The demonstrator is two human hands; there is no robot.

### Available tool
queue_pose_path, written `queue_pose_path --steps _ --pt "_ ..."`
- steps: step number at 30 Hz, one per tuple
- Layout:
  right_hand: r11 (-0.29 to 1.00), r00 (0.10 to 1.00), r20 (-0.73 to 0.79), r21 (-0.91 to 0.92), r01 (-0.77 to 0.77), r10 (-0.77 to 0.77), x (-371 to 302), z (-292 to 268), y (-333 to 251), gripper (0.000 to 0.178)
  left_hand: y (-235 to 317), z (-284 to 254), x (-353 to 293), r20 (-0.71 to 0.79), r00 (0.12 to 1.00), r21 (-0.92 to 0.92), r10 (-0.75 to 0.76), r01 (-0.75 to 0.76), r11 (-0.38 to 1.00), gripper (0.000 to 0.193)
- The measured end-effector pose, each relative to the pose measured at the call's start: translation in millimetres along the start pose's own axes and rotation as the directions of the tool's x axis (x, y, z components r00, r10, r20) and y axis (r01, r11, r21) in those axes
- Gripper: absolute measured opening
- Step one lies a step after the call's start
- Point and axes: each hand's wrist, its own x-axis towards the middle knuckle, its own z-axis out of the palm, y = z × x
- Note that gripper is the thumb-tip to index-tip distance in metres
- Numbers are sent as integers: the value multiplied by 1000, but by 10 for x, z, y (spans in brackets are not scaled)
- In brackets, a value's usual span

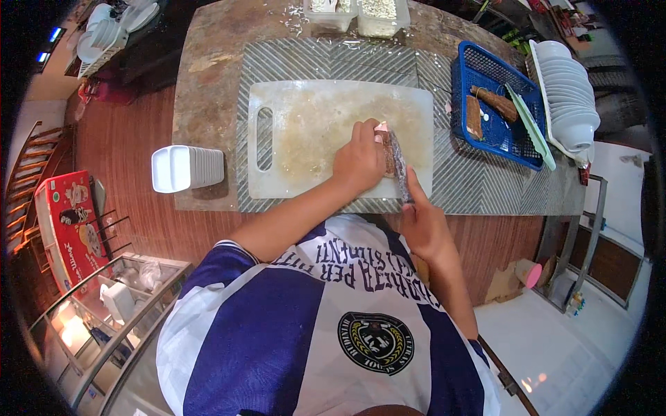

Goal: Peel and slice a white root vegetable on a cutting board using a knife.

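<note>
Knife sits clasped in right hand — curled left hand grasps brown piece.

A weathered brown wooden table bears a grey-striped covering beneath a white plastic cutting board, with stacked white square containers, a blue plastic basket, two clear plastic tubs and scattered white bits.

cutting board free leftward; basket blocks right, height hard to judge
</note>
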Motion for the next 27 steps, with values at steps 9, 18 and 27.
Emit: queue_pose_path --steps 9,18,27 --pt "744 906 395 558 -369 153 110 -309 103 70 43 -46 -8 44 999 -9 -24 25 1000 31" --pt "999 999 1 2 50 -50 10 -20 61 70 -2 13 1 44 999 28 -1 0 1000 40" --pt "970 969 193 155 -189 158 118 -226 -25 69 -65 19 -15 51 999 41 16 -18 999 47"
